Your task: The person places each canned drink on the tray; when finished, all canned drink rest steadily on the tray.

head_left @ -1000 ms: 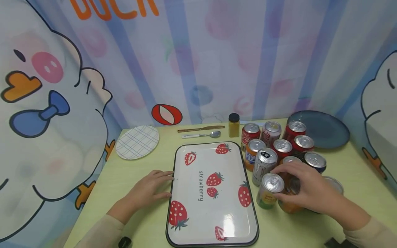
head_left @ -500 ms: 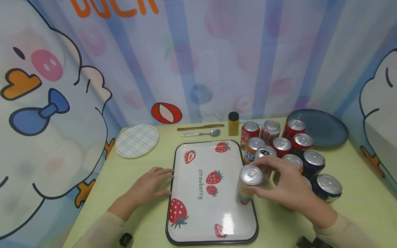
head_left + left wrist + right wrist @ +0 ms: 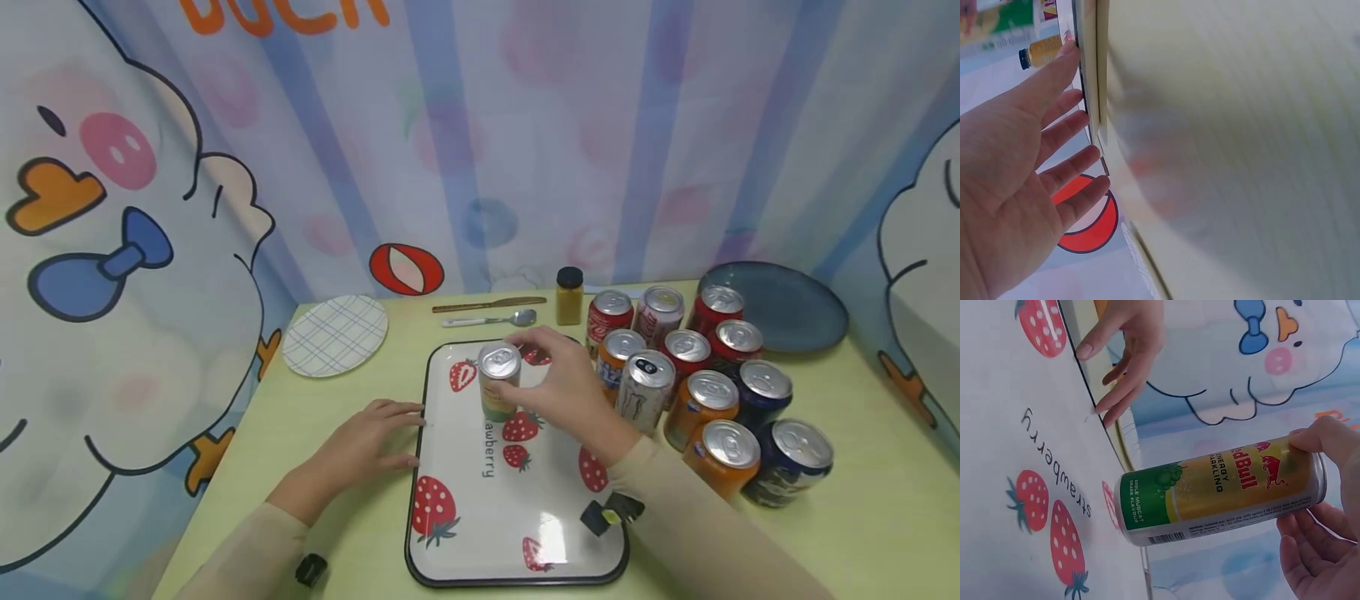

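Observation:
My right hand (image 3: 561,385) grips a slim Red Bull can (image 3: 1219,490) near its top, between thumb and fingers. Its label is gold with a green base band. The can stands nearly upright over the far left part of the white strawberry tray (image 3: 480,542), its base close to the tray's surface. At the tray's left edge, my left hand (image 3: 366,448) rests with fingers extended and fingertips at the dark rim. In the left wrist view those fingers (image 3: 1066,169) are spread and relaxed. The can hides some of the tray's printed word.
Several soda cans, among them an orange can (image 3: 722,457) and a silver can (image 3: 643,392), crowd the tray's right side. Behind are a blue plate (image 3: 806,308), a yellow jar (image 3: 569,298), a spoon (image 3: 521,317) and a knife (image 3: 491,305). A checked plate (image 3: 335,336) lies back left.
My right hand has carried the Red Bull can from beside the other cans leftward and away from me, over the tray. My left hand has stayed at the tray's left edge.

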Available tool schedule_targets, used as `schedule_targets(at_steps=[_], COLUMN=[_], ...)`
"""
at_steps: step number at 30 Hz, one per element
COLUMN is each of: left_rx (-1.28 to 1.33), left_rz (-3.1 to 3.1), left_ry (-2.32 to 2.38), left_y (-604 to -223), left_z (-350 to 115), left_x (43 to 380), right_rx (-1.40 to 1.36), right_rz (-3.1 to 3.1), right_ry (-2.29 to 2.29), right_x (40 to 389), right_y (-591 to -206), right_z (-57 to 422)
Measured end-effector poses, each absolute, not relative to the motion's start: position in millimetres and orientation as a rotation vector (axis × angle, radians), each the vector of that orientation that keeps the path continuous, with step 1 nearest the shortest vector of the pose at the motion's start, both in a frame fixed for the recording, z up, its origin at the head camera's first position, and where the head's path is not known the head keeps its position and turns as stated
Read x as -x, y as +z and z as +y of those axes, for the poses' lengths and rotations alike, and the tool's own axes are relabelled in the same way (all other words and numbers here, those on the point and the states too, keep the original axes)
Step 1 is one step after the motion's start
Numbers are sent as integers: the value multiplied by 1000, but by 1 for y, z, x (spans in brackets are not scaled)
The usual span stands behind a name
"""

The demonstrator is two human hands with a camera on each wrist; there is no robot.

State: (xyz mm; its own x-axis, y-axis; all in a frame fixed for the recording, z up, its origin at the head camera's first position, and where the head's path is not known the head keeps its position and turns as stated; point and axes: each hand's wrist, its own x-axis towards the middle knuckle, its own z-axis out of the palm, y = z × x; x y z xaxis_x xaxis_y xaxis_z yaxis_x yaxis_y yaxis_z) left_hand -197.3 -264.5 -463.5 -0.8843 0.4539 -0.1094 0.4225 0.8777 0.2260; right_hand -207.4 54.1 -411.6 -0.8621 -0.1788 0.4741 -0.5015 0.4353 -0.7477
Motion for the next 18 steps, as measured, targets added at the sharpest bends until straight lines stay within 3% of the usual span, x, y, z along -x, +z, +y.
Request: schedule_targets(at_steps=[9, 18], left_rx=[-637, -608], left_rz=[2869, 2877], left_ry=[265, 212], left_y=[-462, -457], left_z=[-260, -256], left_x=[198, 198], right_rx=[-569, -522], right_rz=[-2404, -2482], right_ry=[1446, 1486], right_x=[259, 288], right_y=[-426, -425], right_z=[13, -11])
